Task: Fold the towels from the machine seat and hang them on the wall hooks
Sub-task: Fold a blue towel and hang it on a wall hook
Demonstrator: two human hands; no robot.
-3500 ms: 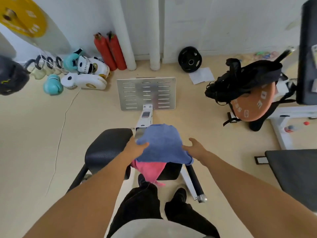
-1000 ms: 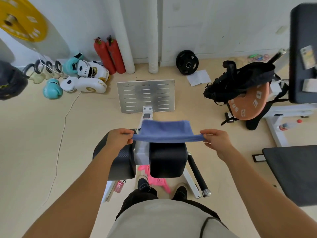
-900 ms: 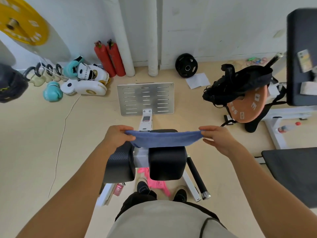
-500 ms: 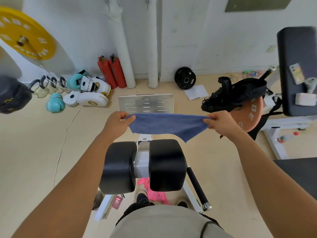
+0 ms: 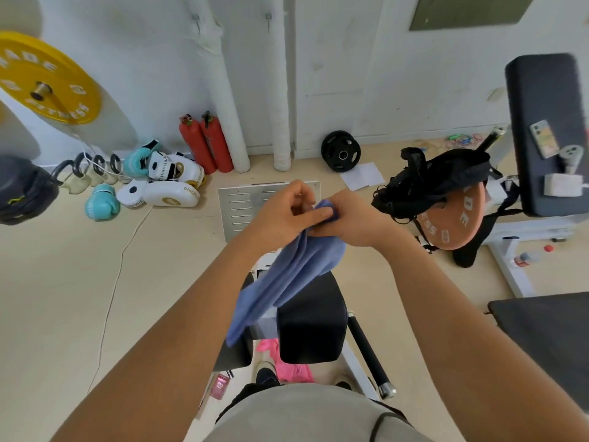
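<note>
1. Against the far white wall (image 5: 350, 74) stand 2 white pipes, with 2 small metal hooks (image 5: 196, 21) fixed high up, 1 on either side of the left pipe.
2. To the right, a black upright pad (image 5: 541, 122) on a white frame carries a phone and a small white box.
3. At the left edge hangs a yellow weight plate (image 5: 47, 81); its raised lettering reads partly "FITNESS", the rest cut off.
4. Below the hands sit the machine's 2 black roller pads (image 5: 310, 323), with a perforated metal footplate (image 5: 239, 205) on the floor beyond.
5. An orange weight plate (image 5: 459, 218) leans by the white frame under a black bag (image 5: 436, 183); only fragments of its letters can be read.
6. The blue towel (image 5: 287, 282) hangs doubled from the hands, draping down over the left roller pad, its lower end loose.
7. A pink towel (image 5: 293, 365) lies on the floor under the rollers, beside the person's shoes.
8. White boxing pads (image 5: 165, 193), 1 printed "GINGPAI", rest on the floor near teal gloves and 2 red extinguishers (image 5: 207, 145).
9. The left hand (image 5: 283, 215) and right hand (image 5: 350, 221) meet, touching, above the footplate.
10. Both are pinched shut on the towel's top corners, brought together between thumbs and fingers.
</note>
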